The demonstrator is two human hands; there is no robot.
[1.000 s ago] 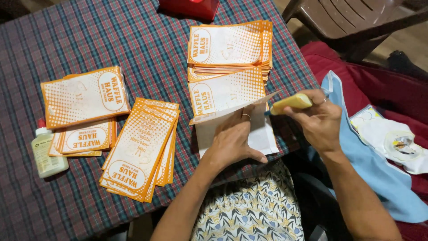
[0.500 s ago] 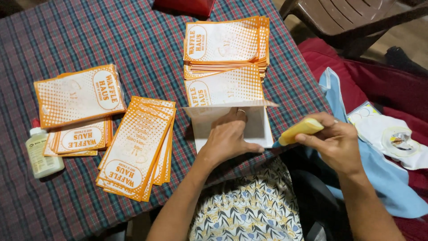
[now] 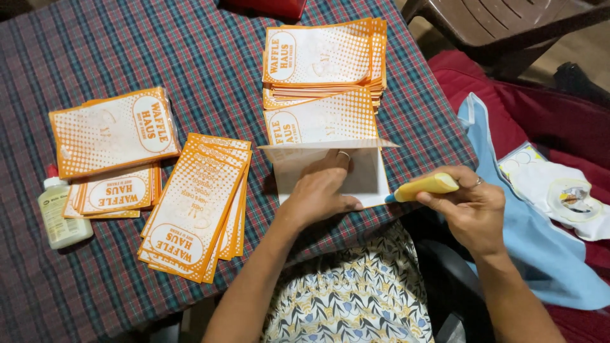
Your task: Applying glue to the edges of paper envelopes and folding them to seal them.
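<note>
The left hand (image 3: 321, 190) presses flat a white paper bag (image 3: 365, 178) while the right hand (image 3: 467, 206) holds a yellow glue stick (image 3: 427, 187).

Orange-and-white dotted sleeves (image 3: 321, 60) on plaid cloth (image 3: 190, 76); yellow, perhaps blue-tipped, glue stick (image 3: 426, 187).

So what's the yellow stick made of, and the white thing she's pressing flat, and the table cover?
The yellow stick in the right hand looks like smooth plastic: it is evenly coloured and slightly shiny. The white sheet under the left hand seems to be matte paper or thin card, since it holds a sharp fold. The checked table cover looks like woven cloth.
</note>
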